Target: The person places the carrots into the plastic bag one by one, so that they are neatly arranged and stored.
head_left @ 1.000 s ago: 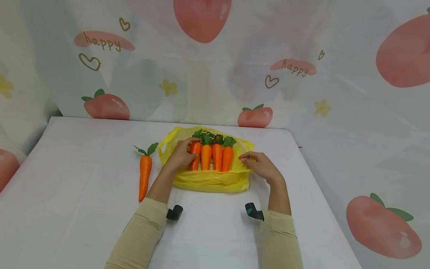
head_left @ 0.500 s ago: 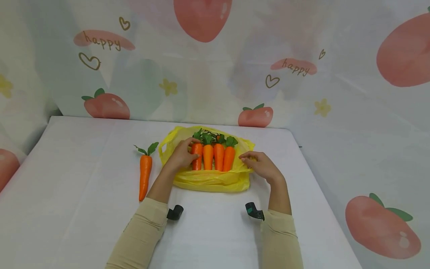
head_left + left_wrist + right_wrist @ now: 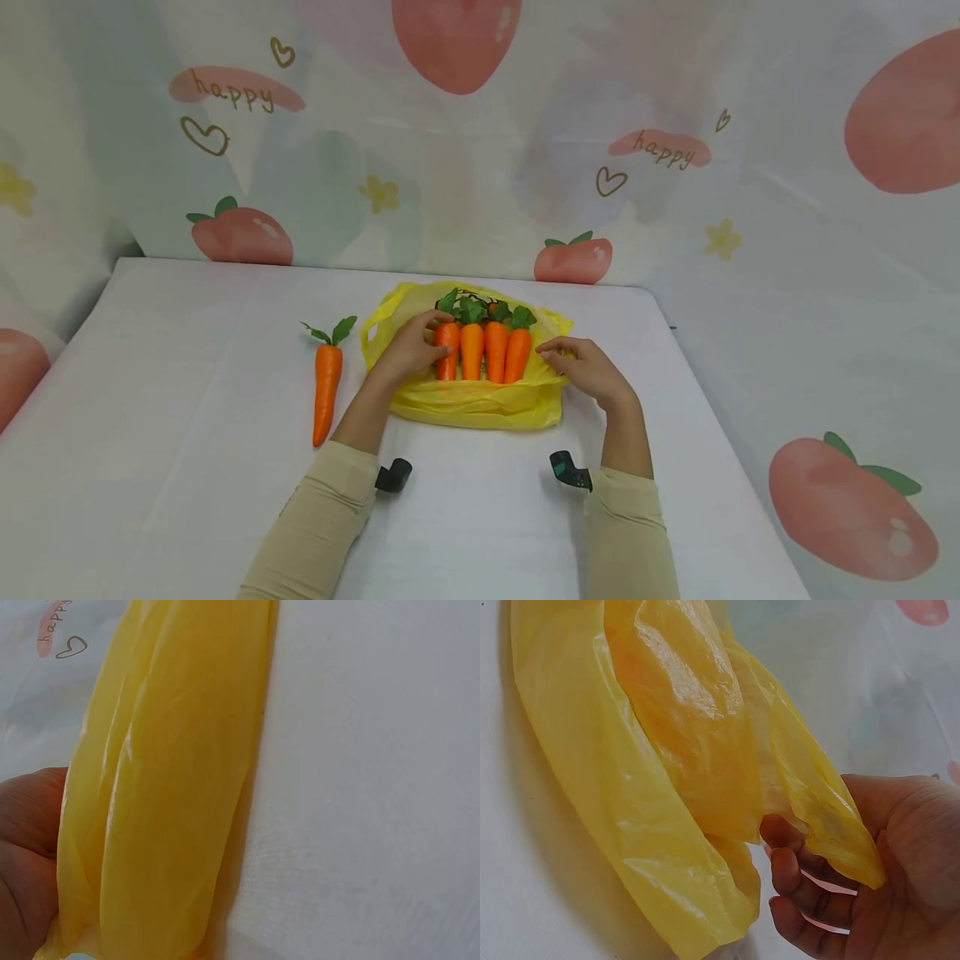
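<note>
Plastic bag [image 3: 472, 404]: thin, glossy, crinkled yellow film, lying open on the white table [image 3: 187, 500].
Bag contents: four smooth orange carrots [image 3: 483, 350], tapered, with green leafy tops, side by side and partly sticking out of the mouth.
Loose carrot [image 3: 326, 392]: same shape, lying flat on the table left of the bag, apart from it.
Left hand [image 3: 408, 350]: fingers curled round the leftmost carrot in the bag.
Right hand [image 3: 585, 371]: fingers pinching the bag's right edge [image 3: 832, 825].
Backdrop [image 3: 675, 167]: soft cloth printed with peaches and hearts.
</note>
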Demonstrator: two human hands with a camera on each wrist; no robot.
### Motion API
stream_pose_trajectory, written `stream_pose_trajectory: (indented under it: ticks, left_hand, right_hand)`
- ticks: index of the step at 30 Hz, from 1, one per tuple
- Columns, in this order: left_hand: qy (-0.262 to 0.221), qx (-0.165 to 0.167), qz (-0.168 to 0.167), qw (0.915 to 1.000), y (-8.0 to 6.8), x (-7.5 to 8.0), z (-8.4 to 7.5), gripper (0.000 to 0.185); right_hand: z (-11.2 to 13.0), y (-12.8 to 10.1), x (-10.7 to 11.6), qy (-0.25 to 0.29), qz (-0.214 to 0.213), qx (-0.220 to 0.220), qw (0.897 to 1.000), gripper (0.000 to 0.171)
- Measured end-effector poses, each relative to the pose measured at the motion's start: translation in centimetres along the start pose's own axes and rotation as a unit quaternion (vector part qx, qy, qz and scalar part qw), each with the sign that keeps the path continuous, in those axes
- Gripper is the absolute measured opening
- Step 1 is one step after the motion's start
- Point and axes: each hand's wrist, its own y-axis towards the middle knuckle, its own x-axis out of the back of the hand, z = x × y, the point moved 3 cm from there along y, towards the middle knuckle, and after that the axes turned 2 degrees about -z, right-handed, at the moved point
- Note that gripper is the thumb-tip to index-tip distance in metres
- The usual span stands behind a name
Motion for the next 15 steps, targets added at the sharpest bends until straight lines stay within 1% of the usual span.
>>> stream_pose_trajectory:
  ticks: [7,15]
  left_hand:
    - [-0.003,0.006,-0.008,0.9999,0.0,-0.04,0.25,0.05]
    - [-0.008,0.0,-0.005,1.0,0.01,0.05,0.12,0.051]
  right_hand:
    - [-0.09,-0.03,0.1,0.001,-0.001,0.002,1.0,0.031]
    - [-0.11,0.05,0.2,0.0,0.0,0.007,1.0,0.03]
